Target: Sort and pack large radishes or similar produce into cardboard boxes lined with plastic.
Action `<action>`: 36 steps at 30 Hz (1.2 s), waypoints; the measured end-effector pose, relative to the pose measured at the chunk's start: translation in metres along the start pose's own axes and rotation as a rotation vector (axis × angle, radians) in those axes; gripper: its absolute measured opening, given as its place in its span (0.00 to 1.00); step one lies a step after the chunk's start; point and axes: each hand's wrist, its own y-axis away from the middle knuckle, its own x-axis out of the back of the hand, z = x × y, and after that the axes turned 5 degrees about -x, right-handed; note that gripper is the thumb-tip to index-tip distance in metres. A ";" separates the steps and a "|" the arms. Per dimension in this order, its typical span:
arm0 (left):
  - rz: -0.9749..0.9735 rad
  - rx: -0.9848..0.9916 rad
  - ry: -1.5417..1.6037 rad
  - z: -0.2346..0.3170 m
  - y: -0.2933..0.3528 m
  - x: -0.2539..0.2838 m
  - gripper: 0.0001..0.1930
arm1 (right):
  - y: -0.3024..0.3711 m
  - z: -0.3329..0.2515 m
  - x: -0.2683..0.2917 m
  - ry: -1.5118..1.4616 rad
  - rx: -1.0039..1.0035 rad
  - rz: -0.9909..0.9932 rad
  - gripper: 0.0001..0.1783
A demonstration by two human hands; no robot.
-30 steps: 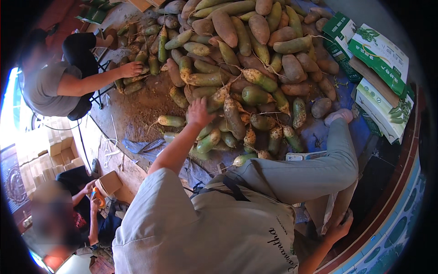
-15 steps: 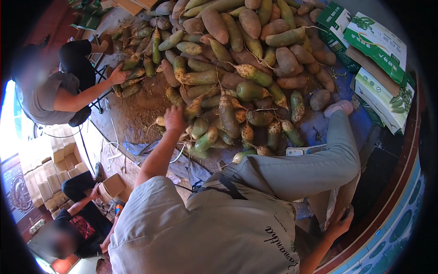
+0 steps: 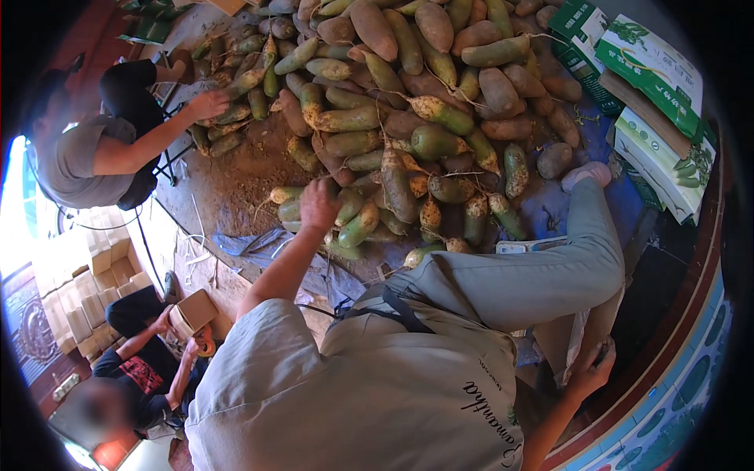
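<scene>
My left hand (image 3: 320, 206) reaches into the near left side of a heap of soil-covered green radishes (image 3: 360, 225). It touches them, its fingers bent downward and partly hidden, so a grip cannot be made out. Just left of it lies a yellowish-green radish (image 3: 284, 193) with a thin root. Low on the right, my right hand (image 3: 593, 370) is curled beside the edge of an upright cardboard box (image 3: 597, 323). Something small and dark shows between its fingers, too little to name.
Reddish-brown tubers (image 3: 371, 31) are mixed into the heap. Green-and-white cartons (image 3: 664, 161) stand at right. A seated person (image 3: 102, 157) handles radishes at far left; below, another person (image 3: 149, 385) holds a small cardboard box (image 3: 193, 312). Plastic sheeting (image 3: 255, 247) lies on the floor.
My left hand has shifted right, its fingers now bent instead of spread. The yellowish radish beside it shows differently, one now lying at its left. The lower-left person's hands have come together at the box.
</scene>
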 end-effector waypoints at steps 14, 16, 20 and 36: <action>-0.304 0.133 0.181 -0.013 -0.032 -0.007 0.34 | 0.005 -0.002 0.009 0.014 -0.005 0.005 0.11; -0.015 0.213 0.304 -0.031 -0.033 -0.005 0.37 | 0.004 -0.001 0.007 0.021 -0.003 0.018 0.11; 0.210 0.031 0.042 -0.010 -0.025 0.012 0.36 | -0.001 -0.002 0.001 -0.007 0.064 0.029 0.11; -0.742 0.187 0.115 0.036 0.011 -0.041 0.44 | 0.007 -0.004 0.003 0.020 0.038 0.024 0.11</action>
